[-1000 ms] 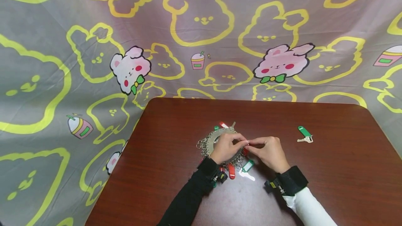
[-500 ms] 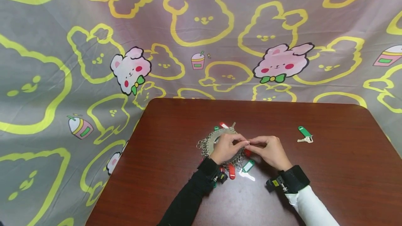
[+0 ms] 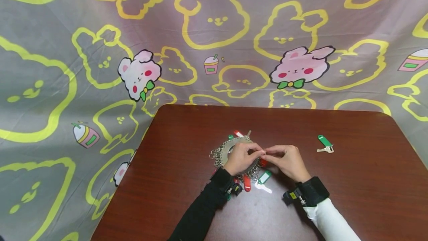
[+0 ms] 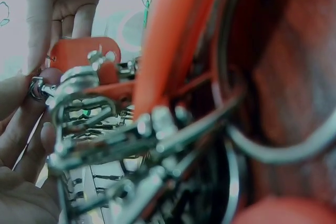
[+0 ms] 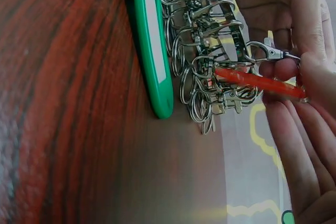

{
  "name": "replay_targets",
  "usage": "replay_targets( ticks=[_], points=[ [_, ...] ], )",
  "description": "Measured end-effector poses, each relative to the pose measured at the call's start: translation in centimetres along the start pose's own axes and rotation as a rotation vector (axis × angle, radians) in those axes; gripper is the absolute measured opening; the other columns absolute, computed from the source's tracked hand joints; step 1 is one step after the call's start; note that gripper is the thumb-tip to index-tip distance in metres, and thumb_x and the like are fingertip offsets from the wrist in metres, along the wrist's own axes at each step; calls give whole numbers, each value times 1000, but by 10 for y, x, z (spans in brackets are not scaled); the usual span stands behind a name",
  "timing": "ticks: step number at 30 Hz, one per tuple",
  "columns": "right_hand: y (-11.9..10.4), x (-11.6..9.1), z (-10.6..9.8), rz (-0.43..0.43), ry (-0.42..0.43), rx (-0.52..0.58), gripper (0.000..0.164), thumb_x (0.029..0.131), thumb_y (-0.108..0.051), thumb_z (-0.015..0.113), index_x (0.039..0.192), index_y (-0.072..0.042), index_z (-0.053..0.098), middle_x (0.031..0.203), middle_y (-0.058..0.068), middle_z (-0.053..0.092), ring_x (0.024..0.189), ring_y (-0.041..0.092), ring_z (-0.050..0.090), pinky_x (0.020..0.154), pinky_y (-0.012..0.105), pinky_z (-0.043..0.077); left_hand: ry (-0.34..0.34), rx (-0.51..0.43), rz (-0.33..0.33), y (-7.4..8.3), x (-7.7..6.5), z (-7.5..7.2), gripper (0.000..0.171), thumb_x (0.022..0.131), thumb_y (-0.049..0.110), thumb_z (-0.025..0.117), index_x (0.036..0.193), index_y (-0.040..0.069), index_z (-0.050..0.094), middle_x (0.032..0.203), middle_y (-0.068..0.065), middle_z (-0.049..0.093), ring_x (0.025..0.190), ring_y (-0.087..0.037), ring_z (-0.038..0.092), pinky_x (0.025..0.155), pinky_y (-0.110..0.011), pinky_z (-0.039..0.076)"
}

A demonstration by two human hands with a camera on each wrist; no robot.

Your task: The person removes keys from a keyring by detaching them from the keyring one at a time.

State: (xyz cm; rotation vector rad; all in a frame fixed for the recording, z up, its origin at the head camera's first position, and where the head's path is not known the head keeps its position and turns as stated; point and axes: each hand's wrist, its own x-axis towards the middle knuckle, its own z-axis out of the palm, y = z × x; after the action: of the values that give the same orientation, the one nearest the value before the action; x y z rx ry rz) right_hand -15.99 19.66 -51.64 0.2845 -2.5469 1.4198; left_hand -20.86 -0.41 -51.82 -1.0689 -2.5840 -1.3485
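Two bare hands meet over a reddish-brown, wood-grained surface (image 3: 187, 127), seen from above. The left hand (image 3: 243, 156), coming from a black sleeve (image 3: 198, 207), reaches across a flat, silver-grey metal ring (image 3: 224, 153) crowded with small clips and loops. Its grip is closed to a fingertip pinch on a small silver metal clip (image 5: 270, 52) at the ring's right edge. The right hand (image 3: 289, 163), from a white sleeve (image 3: 331, 218), faces it. Its thumb and forefinger are nearly together, pinching the end of a red plastic key tag (image 5: 260, 82) where it meets the clip; the exact contact is partly hidden by the fingers. That tag slants below the fingertips, beside the other hanging loops. The metal ring lies left of centre on the surface, partly covered by the left hand.

More tags surround the ring: a red-and-white tag (image 3: 238, 133) and a slim metal key (image 3: 248, 134) at its far edge, and a second red tag (image 3: 247, 183) at the near edge. Just right of that one is a green tag with a white label (image 3: 264, 177), with a shiny key (image 3: 263, 186) beside it. Well apart, to the right, lie another green tag (image 3: 324, 140) and a silver key (image 3: 325, 148), touching. Behind hangs grey fabric (image 3: 301, 29) printed with yellow outlines and pink rabbits.
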Motion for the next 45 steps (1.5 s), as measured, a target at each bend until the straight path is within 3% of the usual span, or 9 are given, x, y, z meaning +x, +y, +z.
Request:
replay_targets(
  ticks=[13, 19, 24, 30, 33, 38, 45],
  points=[
    [-1, -2, -2, -42, 16, 33, 30, 74, -1, 91, 101, -8, 83, 94, 7, 81, 79, 9, 76, 68, 19, 59, 7, -14, 5, -1, -1, 3, 17, 99, 29, 72, 98, 15, 81, 88, 5, 78, 72, 4, 55, 67, -12, 44],
    [4, -1, -2, -72, -2, 91, 25, 78, -7, 91, 101, -7, 82, 94, 8, 81, 79, 5, 75, 68, 20, 59, 16, -29, 16, 0, 0, 3, 15, 100, 26, 72, 97, 14, 81, 88, 4, 78, 74, 4, 57, 69, -13, 45],
    [4, -1, -2, -70, 7, 35, 23, 77, -7, 91, 99, -8, 83, 92, 6, 81, 78, 1, 73, 68, 16, 57, -6, -34, 18, 1, 1, 3, 15, 99, 25, 72, 97, 13, 81, 87, 3, 77, 74, 4, 56, 69, -12, 46],
    [2, -1, -3, -70, -1, 66, 28, 75, 0, 90, 101, -6, 82, 94, 10, 81, 78, 12, 77, 67, 20, 59, -3, -32, 18, -1, 1, 3, 15, 99, 25, 73, 96, 13, 81, 84, 3, 76, 71, 4, 54, 67, -12, 44],
    [3, 0, -5, -93, 21, 6, 30, 74, 1, 91, 101, -7, 82, 93, 8, 81, 77, 12, 77, 67, 19, 59, -5, -32, 10, -1, 1, 2, 15, 99, 25, 72, 96, 13, 81, 84, 4, 76, 71, 4, 54, 68, -13, 45],
    [11, 3, -19, -104, 70, -119, 32, 74, 2, 90, 103, -9, 82, 93, 6, 80, 78, 18, 77, 68, 17, 57, -10, -31, -7, 1, 0, 0, 15, 99, 26, 72, 97, 14, 81, 85, 5, 76, 72, 4, 54, 68, -13, 46],
    [32, 5, -63, 68, 4, -167, 30, 81, 0, 86, 111, -4, 80, 104, 16, 79, 89, 31, 78, 71, 19, 59, -13, -37, -14, 1, 0, -1, 15, 99, 27, 73, 98, 15, 81, 86, 5, 76, 72, 2, 55, 68, -14, 47]
  ],
)
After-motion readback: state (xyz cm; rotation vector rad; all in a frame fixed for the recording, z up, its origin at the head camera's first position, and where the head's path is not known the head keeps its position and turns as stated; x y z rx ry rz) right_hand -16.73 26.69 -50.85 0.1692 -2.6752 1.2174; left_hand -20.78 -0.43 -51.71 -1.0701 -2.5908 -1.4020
